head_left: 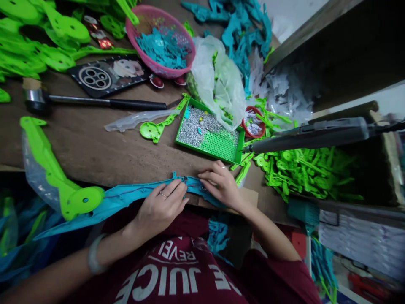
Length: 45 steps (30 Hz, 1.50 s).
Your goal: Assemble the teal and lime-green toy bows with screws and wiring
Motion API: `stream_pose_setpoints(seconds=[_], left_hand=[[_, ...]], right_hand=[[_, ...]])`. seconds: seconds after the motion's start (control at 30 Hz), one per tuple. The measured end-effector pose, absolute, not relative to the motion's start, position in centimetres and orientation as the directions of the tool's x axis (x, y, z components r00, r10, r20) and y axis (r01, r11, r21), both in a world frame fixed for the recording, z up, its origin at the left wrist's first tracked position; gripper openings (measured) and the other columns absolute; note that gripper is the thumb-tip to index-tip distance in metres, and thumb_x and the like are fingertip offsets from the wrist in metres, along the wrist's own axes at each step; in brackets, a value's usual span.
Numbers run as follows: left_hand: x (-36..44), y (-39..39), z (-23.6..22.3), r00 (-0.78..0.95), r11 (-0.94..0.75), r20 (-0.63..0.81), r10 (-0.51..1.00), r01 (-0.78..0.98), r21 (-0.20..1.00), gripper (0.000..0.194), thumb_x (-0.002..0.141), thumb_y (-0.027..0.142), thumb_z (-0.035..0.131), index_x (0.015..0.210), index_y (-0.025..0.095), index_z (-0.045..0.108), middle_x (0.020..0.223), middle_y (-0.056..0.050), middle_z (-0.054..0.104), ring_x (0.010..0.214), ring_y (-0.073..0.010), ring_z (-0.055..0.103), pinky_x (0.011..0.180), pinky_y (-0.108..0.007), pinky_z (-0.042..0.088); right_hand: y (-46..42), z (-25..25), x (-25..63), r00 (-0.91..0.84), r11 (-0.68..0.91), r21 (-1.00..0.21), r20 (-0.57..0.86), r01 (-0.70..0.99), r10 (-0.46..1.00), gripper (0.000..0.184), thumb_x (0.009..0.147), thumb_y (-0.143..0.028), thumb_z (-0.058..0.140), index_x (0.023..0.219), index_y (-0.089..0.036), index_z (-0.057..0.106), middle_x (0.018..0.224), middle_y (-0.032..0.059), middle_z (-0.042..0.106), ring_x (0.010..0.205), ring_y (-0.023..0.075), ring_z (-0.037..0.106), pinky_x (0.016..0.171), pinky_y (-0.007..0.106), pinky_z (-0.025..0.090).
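A long blue plastic shell (125, 195) lies along the table's near edge, with a thin dark wire running inside it. My left hand (166, 202) is closed over its middle, fingers on top and thumb at the near side. At its right part is my right hand (221, 183), with bent fingers pinched together low over the shell; whatever they hold is too small to make out. A bright green plastic arm with a round end (84, 200) overlaps the left part of the shell, a clear plastic piece (39, 175) beneath it.
Beyond my hands stands a green tray (221, 145) of small metal screws. A power screwdriver (306, 135) points at it from the right. Further back are a pink basket (158, 69) of blue pieces, a hammer (107, 102), a phone (107, 76) and a box of green parts (303, 169).
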<state>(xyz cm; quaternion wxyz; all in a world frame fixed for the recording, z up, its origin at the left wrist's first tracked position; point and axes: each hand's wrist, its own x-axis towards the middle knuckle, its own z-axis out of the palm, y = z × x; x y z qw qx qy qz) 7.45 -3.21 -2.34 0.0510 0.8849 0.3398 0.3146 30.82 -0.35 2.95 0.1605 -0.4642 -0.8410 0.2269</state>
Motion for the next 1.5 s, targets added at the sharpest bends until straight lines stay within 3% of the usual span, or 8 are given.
stream_pose_setpoints(seconds=[0.07,0.2,0.33,0.53,0.73,1.0,1.27,1.5], left_hand=[[7.5,-3.3,-2.4,0.544,-0.757,0.548,0.636,0.578,0.304,0.023,0.096,0.018,0.062,0.114,0.005,0.068,0.110,-0.011,0.075,0.108,-0.0250,0.065,0.089,-0.037,0.049],[7.5,-3.3,-2.3,0.589,-0.788,0.549,0.593,0.564,0.246,0.019,0.095,0.014,0.063,0.110,0.005,0.069,0.110,-0.011,0.075,0.107,-0.0250,0.066,0.088,-0.038,0.049],[7.5,-2.8,-2.0,0.709,-0.844,0.472,0.523,0.510,0.168,0.017,0.097,0.013,0.058,0.106,0.006,0.070,0.114,-0.011,0.074,0.112,-0.0269,0.065,0.087,-0.039,0.049],[7.5,-2.2,-1.8,0.765,-0.864,0.410,0.496,0.481,0.147,0.018,0.098,0.014,0.054,0.104,0.008,0.070,0.111,-0.011,0.073,0.113,-0.0293,0.064,0.090,-0.042,0.050],[7.4,-2.2,-1.7,0.781,-0.873,0.407,0.475,0.477,0.103,0.019,0.098,0.014,0.053,0.105,0.010,0.070,0.121,-0.013,0.071,0.115,-0.0294,0.063,0.093,-0.042,0.052],[7.7,-1.8,-1.2,0.782,-0.872,0.399,0.479,0.477,0.112,0.017,0.096,0.016,0.057,0.105,0.008,0.069,0.105,-0.012,0.073,0.109,-0.0291,0.064,0.090,-0.042,0.053],[8.4,-1.8,-0.9,0.758,-0.837,0.364,0.542,0.525,0.152,0.026,0.094,0.010,0.053,0.115,0.004,0.069,0.111,-0.018,0.070,0.105,-0.0303,0.062,0.089,-0.043,0.053],[9.1,-1.8,-0.6,0.736,-0.801,0.327,0.593,0.581,0.143,0.029,0.093,0.011,0.053,0.116,0.004,0.068,0.115,-0.017,0.069,0.105,-0.0307,0.060,0.083,-0.042,0.054]], right_hand=[[-2.0,3.5,31.4,-0.469,0.454,-0.448,0.084,0.770,0.879,0.014,0.098,-0.020,0.056,0.106,-0.018,0.067,0.102,0.0104,0.068,0.093,0.0222,0.058,0.087,0.044,0.049],[-4.8,3.1,31.3,-0.518,0.507,-0.333,0.063,0.795,0.853,0.023,0.097,-0.022,0.056,0.117,-0.015,0.064,0.113,0.0146,0.066,0.098,0.0254,0.053,0.082,0.043,0.050],[-4.8,2.0,30.5,-0.492,0.474,-0.339,0.037,0.813,0.870,0.022,0.100,-0.024,0.049,0.113,-0.015,0.065,0.107,0.0128,0.066,0.097,0.0255,0.049,0.083,0.042,0.050],[-3.5,1.2,29.5,-0.431,0.394,-0.387,-0.009,0.833,0.902,0.017,0.099,-0.026,0.051,0.103,-0.016,0.065,0.094,0.0098,0.059,0.095,0.0249,0.046,0.079,0.037,0.046],[-3.3,0.4,27.4,-0.290,0.290,-0.258,0.042,0.921,0.956,0.016,0.097,-0.017,0.050,0.088,-0.016,0.063,0.089,0.0100,0.057,0.090,0.0259,0.044,0.077,0.037,0.041],[-3.7,0.3,28.1,-0.297,0.302,-0.416,0.078,0.858,0.952,0.020,0.101,-0.023,0.048,0.090,-0.017,0.064,0.091,0.0086,0.057,0.092,0.0236,0.046,0.079,0.035,0.041],[-3.4,-0.1,26.9,-0.167,0.185,-0.314,0.085,0.931,0.982,0.016,0.097,-0.018,0.050,0.084,-0.019,0.059,0.089,0.0091,0.057,0.090,0.0252,0.046,0.076,0.037,0.042],[-3.6,0.0,27.0,-0.175,0.194,-0.370,0.086,0.908,0.981,0.018,0.098,-0.018,0.049,0.086,-0.018,0.062,0.089,0.0094,0.054,0.090,0.0251,0.046,0.076,0.038,0.045]])
